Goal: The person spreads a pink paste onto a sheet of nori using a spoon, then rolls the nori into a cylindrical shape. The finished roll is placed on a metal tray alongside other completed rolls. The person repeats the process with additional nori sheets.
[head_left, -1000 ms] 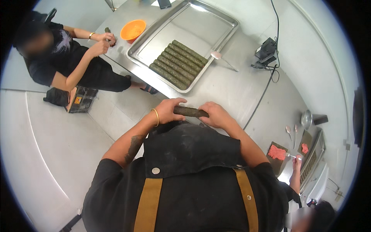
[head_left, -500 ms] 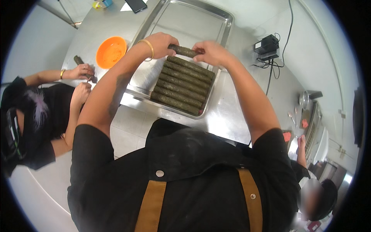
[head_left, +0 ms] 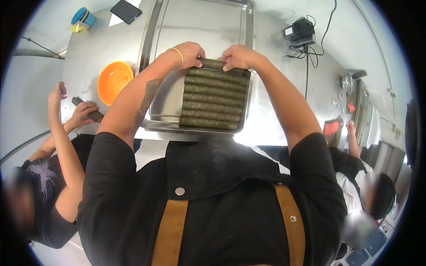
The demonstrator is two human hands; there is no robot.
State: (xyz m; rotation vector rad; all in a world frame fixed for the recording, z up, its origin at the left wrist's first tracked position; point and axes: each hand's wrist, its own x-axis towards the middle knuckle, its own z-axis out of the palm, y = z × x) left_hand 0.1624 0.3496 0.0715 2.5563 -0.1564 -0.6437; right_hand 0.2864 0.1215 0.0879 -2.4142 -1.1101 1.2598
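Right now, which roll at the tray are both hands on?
The farthest roll at the tray: the left hand and right hand grip it, while the nearer rolls there lie untouched.

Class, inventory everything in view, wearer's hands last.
Table: one, silver, below
Tray: one, silver, centre
Laid rolls: about seven, green, in tray
Held roll: one, green, over tray
Neighbour's roll: one, dark green, left
Bowl: one, orange, left
Cup: one, blue, upper left
Device: one, black, upper left
Box: one, black, upper right
Metal bowl: one, silver, right
Food patches: two, pinkish red, right
Neighbours: at least two, dark clothing, both sides
Left hand: one, bare, on roll
Right hand: one, bare, on roll
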